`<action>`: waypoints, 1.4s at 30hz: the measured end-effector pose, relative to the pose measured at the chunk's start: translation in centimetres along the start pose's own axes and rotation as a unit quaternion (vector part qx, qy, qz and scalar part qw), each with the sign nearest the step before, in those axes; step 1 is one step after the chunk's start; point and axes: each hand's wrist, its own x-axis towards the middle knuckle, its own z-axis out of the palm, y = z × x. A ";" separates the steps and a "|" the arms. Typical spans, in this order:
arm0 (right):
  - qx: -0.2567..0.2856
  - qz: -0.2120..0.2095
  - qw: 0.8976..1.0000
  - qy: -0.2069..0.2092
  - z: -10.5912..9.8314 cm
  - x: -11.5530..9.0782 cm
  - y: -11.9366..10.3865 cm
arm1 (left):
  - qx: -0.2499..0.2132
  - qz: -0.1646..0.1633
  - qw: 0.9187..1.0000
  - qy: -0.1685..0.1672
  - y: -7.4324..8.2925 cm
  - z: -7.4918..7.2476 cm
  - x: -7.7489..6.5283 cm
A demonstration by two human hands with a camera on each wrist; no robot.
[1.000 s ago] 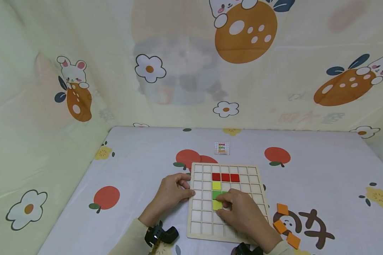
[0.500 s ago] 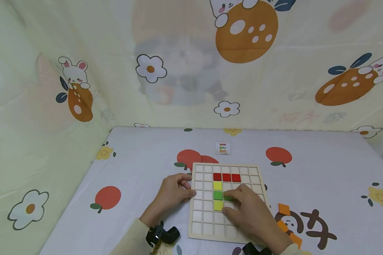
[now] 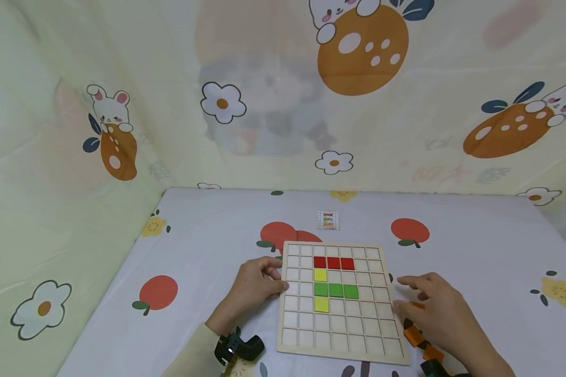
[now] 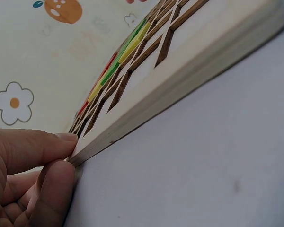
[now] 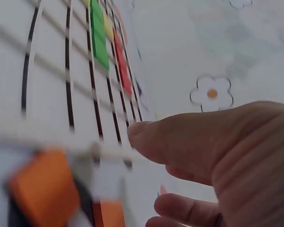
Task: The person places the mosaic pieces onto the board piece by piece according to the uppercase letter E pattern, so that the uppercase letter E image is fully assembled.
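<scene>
A wooden grid board point(image 3: 337, 355) lies on the table. Three red tiles point(image 3: 333, 263) fill part of one row, and three green tiles point(image 3: 336, 290) sit in a lower row. Single yellow tiles point(image 3: 321, 304) stand above and below the leftmost green one. My left hand point(image 3: 257, 281) holds the board's left edge between thumb and fingers, as the left wrist view shows. Past the board's right edge hovers my right hand point(image 3: 438, 311), fingers apart, nothing visible in its grasp. Loose orange tiles point(image 3: 433, 353) lie beneath it, partly hidden by the hand.
Behind the board lies a small printed card point(image 3: 328, 220) showing a coloured grid. The white tablecloth point(image 3: 217, 225) carries fruit and flower prints. A patterned curtain point(image 3: 264, 173) closes off the back and left side. Each wrist wears a black camera.
My right hand has let go of the green tiles and moved right, off the board to above the orange tiles. All three green tiles now show. My left hand has stayed put.
</scene>
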 end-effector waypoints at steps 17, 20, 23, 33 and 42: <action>-0.025 0.010 0.998 -0.057 -0.7 -0.1 4.2 | 0.000 -0.004 1.000 0.000 0.0 -0.1 -0.1; -0.012 0.016 0.998 -0.063 -0.7 -0.1 4.0 | 0.001 0.002 1.000 0.000 0.0 -0.1 -0.1; 0.018 0.034 0.997 -0.072 -0.6 -0.1 3.7 | 0.002 0.006 1.000 0.000 -0.1 -0.1 0.0; 0.096 0.037 0.990 -0.097 -0.5 -0.5 3.0 | 0.001 -0.001 1.000 0.001 -0.1 -0.1 0.1; 0.131 0.064 0.984 -0.107 -0.5 -0.5 2.6 | 0.013 -0.002 1.000 0.004 0.1 0.0 -0.1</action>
